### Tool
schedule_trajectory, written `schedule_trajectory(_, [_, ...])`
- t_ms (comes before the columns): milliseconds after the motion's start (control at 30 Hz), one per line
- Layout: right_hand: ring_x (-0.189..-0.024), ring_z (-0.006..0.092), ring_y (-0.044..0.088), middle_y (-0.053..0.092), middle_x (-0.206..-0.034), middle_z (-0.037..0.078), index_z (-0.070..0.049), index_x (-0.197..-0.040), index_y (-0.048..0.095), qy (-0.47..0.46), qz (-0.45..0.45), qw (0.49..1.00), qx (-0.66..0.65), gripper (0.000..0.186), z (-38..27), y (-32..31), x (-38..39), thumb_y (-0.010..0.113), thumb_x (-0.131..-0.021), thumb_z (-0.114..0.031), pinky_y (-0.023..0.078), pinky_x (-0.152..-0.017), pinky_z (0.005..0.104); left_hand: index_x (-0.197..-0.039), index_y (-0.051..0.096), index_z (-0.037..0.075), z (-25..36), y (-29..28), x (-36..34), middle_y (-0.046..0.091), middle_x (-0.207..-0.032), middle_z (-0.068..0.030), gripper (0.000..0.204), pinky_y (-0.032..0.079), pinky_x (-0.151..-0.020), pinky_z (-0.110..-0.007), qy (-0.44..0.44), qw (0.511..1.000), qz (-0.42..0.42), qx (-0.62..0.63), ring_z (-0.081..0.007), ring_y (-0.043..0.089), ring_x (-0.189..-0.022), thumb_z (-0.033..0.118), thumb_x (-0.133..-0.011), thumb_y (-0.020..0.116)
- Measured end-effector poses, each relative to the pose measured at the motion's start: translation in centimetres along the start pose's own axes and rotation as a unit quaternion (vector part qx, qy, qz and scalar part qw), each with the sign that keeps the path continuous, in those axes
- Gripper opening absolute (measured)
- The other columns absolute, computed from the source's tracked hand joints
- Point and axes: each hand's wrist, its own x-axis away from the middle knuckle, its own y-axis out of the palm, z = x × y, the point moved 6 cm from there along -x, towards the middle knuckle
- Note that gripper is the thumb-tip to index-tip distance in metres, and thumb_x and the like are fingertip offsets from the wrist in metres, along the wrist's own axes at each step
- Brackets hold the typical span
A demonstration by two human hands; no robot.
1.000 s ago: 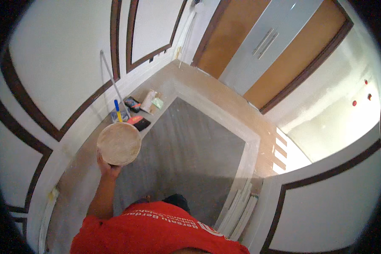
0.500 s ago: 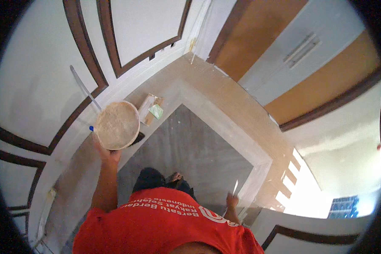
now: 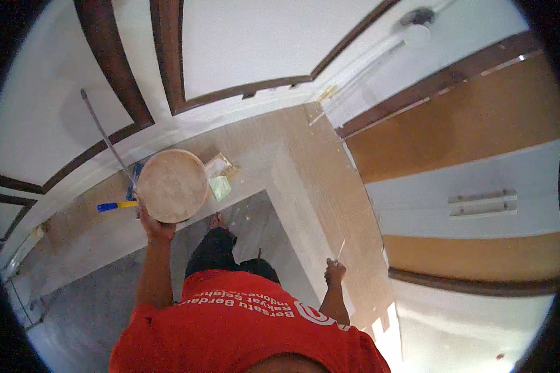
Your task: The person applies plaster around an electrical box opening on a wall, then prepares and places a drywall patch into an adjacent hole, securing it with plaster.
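My left hand grips the near edge of a round, pale container, with fingers partly hidden beneath it. A beige, powdery-looking surface fills its circle. Beside it, a blue and yellow handle sticks out to the left; what it belongs to is hidden. A long thin grey rod slants up and left from behind the container. Held out to the right, my right hand is closed round a thin, pale, blade-like tool, which points away from me.
White walls with dark brown trim rise ahead and to the left. Past the container, a green and white packet lies by a pale box on the floor. Orange and white panels stand at the right. Grey flooring meets a tan border.
My view has turned toward the right, swinging the walls and floor round. My right hand has moved forward with its tool. More of the blue and yellow handle shows beside the container.
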Motion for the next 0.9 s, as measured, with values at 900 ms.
schedule_trajectory(900, [-0.046, 0.0120, 0.050, 0.054, -0.061, 0.002, -0.006, -0.096, 0.061, -0.043, -0.282, 0.953, -0.102, 0.025, -40.0, 38.2, -40.0, 0.063, -0.096, -0.031, 0.037, -0.040, 0.0280, -0.143, 0.041, 0.008, -56.9, -9.8, -34.6, 0.052, -0.138, -0.0100, 0.058, 0.045, -0.104, -0.045, -0.057, 0.974, 0.137, -0.169, -0.0273, 0.051, -0.126, 0.036, -0.096, 0.058])
